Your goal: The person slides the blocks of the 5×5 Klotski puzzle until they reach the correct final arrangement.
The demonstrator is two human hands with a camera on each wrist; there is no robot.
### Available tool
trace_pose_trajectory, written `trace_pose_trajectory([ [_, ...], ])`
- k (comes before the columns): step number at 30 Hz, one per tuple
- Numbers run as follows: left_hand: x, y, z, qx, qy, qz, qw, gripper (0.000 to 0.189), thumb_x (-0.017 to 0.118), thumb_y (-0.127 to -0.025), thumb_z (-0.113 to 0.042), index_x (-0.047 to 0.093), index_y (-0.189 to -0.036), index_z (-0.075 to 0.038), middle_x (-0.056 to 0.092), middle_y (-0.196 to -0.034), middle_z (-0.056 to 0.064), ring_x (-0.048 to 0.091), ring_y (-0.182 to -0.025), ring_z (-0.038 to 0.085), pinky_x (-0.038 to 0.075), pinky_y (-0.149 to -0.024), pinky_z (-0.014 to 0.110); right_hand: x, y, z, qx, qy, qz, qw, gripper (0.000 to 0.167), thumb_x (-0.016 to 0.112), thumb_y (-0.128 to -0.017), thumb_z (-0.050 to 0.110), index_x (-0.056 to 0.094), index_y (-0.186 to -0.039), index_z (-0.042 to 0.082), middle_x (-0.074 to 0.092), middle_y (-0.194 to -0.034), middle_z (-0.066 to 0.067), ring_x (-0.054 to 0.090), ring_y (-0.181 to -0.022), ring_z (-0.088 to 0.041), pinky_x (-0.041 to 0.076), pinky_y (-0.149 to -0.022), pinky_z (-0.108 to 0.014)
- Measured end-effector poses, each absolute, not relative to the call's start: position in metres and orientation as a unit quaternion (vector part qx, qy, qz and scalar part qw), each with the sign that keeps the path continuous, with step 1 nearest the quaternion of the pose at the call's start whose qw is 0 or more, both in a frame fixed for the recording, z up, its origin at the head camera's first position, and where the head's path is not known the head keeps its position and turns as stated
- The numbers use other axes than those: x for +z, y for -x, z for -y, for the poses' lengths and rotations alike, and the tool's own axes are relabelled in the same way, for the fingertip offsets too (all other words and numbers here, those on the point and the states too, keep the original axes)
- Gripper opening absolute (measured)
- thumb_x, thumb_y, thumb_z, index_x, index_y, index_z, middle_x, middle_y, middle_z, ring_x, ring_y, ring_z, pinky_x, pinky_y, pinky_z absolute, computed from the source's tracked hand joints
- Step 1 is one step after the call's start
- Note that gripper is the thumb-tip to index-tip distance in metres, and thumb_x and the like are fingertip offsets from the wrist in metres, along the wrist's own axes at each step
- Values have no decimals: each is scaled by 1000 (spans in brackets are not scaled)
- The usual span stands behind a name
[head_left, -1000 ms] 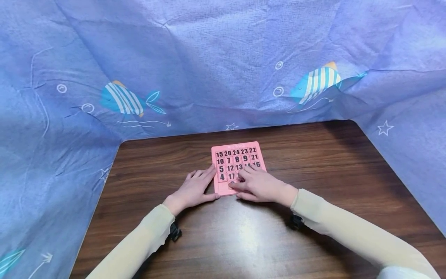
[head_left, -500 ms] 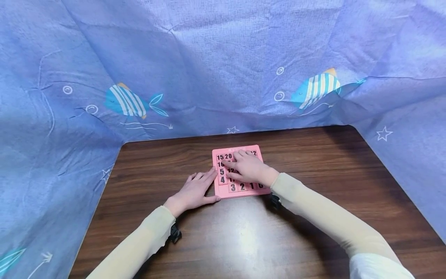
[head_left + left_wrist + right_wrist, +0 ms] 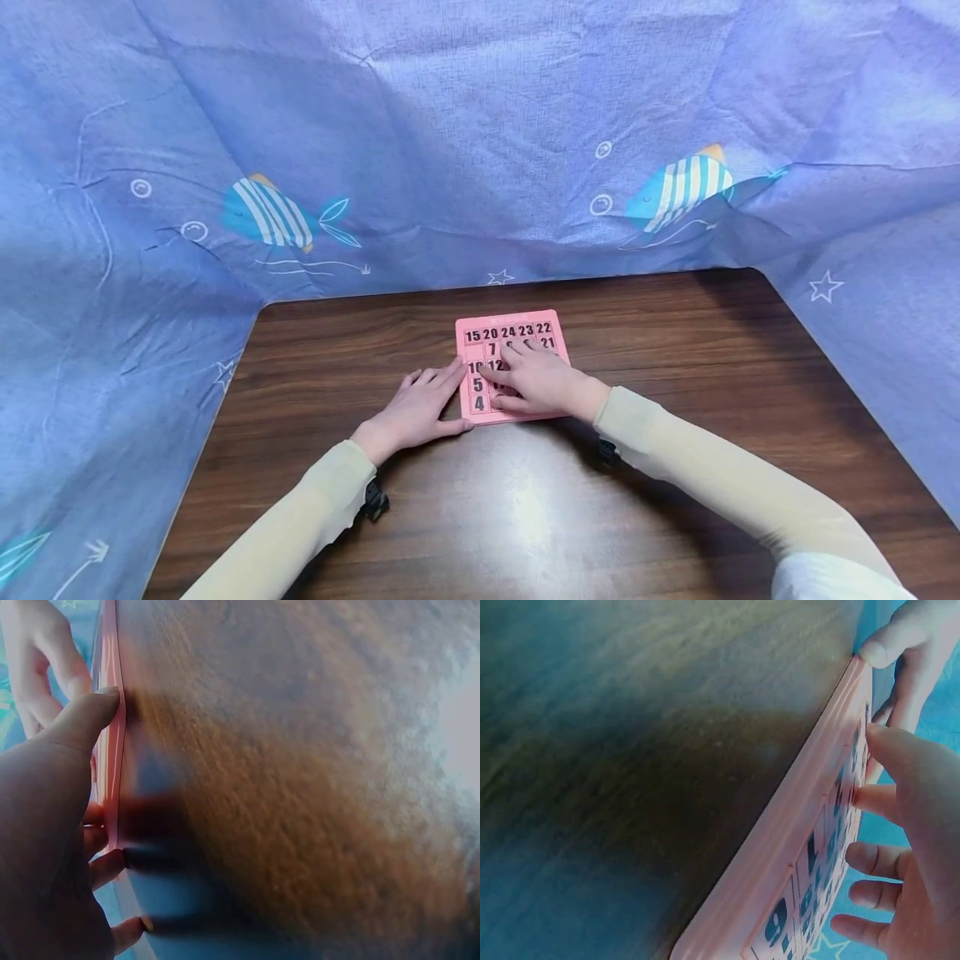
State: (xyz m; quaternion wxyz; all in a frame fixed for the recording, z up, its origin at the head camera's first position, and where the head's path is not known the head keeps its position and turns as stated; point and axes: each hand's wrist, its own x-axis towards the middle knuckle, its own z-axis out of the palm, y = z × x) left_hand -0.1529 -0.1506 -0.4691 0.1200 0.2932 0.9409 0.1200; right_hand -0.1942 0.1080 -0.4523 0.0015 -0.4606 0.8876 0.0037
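Observation:
A pink number slide puzzle lies flat on the table. My left hand braces its near left corner, fingers extended along the left side and the thumb at the front edge, also seen on the puzzle's edge in the left wrist view. Over the tiles is my right hand, its index fingertip touching the 10 tile in the left column. Below it sit the 5 tile and the 4 tile. A vacant slot shows under 15. The right hand hides several middle and lower right tiles.
The dark wood table extends around the puzzle on all sides. A blue cloth with printed fish hangs behind and beside it. Dark wrist devices sit under both sleeves.
My right hand went from the bottom row up to the left column, then drew back slightly towards me. The 10, 5 and 4 tiles slid down one place. The left hand stayed.

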Motion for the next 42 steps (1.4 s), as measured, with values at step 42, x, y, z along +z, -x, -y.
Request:
trace_pose_trajectory([
  [42, -468, 151, 150, 123, -293, -941, 116, 90, 64, -98, -58, 30, -165, -7, 24, -172, 10, 38, -148, 33, 25, -120, 62, -457, 222, -96, -20, 393, -919, 14, 57, 52, -105, 53, 58, -151, 19, 60, -122, -15, 55, -114, -34, 44, -104, -54],
])
